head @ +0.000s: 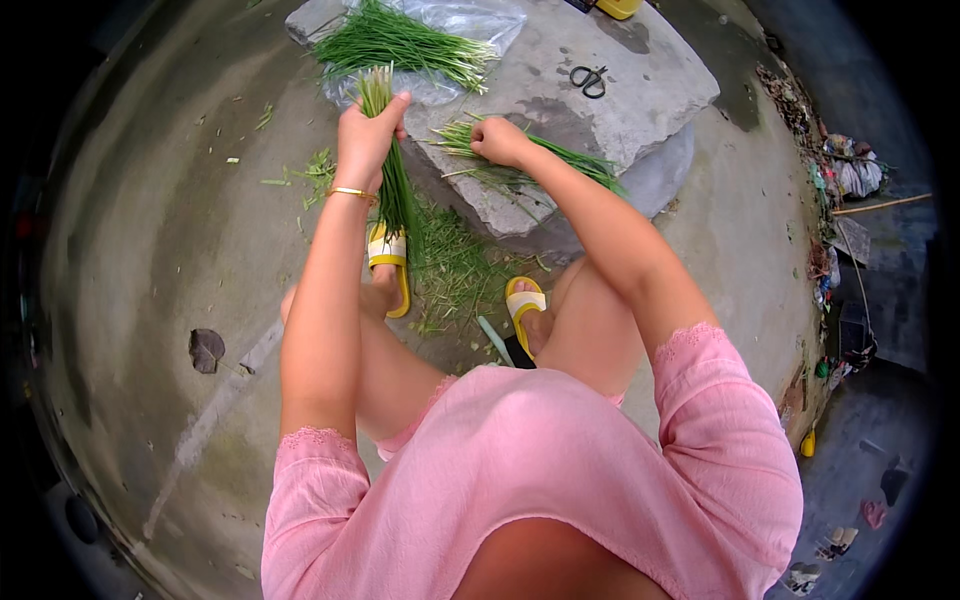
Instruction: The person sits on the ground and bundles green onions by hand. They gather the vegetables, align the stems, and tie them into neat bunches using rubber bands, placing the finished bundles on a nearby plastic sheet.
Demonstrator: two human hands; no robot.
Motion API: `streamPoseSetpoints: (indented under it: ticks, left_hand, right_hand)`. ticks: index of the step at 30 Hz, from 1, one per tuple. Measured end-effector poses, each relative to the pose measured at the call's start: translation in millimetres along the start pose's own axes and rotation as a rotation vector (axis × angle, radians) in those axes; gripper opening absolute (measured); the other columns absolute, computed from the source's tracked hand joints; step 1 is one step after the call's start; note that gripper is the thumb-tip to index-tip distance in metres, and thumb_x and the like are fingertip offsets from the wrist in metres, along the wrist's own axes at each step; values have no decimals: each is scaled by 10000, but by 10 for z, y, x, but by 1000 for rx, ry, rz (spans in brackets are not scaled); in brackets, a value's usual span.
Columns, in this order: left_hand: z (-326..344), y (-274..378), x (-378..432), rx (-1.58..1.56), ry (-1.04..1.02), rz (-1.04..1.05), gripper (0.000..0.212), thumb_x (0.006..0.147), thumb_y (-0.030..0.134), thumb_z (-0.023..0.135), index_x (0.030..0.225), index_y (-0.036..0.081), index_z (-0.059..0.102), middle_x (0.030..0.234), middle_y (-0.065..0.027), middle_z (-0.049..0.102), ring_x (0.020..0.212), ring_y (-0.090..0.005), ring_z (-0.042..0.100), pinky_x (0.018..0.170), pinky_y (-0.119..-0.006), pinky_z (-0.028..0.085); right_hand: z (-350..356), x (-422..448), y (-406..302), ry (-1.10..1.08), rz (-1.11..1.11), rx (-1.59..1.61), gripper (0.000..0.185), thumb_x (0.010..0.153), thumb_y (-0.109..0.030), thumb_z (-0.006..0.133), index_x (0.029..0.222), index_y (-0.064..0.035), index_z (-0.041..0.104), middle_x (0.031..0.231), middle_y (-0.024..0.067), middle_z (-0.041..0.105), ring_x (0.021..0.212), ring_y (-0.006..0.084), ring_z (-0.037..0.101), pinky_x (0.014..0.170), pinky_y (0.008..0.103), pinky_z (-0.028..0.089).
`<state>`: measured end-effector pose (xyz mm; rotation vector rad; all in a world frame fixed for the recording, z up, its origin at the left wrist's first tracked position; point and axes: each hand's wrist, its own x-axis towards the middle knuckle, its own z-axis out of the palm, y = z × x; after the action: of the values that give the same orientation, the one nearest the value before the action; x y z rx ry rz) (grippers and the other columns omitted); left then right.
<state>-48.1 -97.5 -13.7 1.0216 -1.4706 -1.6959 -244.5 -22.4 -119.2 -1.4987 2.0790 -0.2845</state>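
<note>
My left hand (364,142) grips an upright bunch of chives (394,196), pale cut ends at the top and green leaves hanging down. Curled over a loose pile of chives (574,159) on the stone slab (652,90), my right hand (499,140) touches the stalks near their pale ends. Its fingertips are hidden, so I cannot tell whether it pinches any. Beyond my left hand, a larger heap of chives (405,45) lies on a clear plastic sheet (495,21). Black-handled scissors (589,81) rest on the slab, apart from both hands.
Green trimmings (457,270) litter the concrete between my yellow sandals (387,251). A pale-handled tool (493,339) lies by my right foot. A yellow object (619,7) sits at the slab's far edge. Rubbish (855,172) lines the right side. A dry leaf (206,350) lies left.
</note>
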Motion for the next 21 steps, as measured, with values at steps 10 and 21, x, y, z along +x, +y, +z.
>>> streamPoseSetpoints:
  ticks: [10,21]
  left_hand:
    - [126,-23,-7,0,-13,-33,178,773,188,633,743,67,505,628,4,528,549,-70,488,514,-220,397]
    - [315,50,-137,-8,-154,37,173,765,149,623,873,15,611,692,2,582,546,-57,469,501,-207,378]
  right_hand:
    - [-380,-100,-108,-241,58,1118,161,861,-135,503,892,20,531,753,90,607,604,117,579,494,208,447]
    - [-834,-539,-684,-229,-127,1466,527,923,-422,264,1079,16,513,1014,62,546,733,122,484,523,207,373]
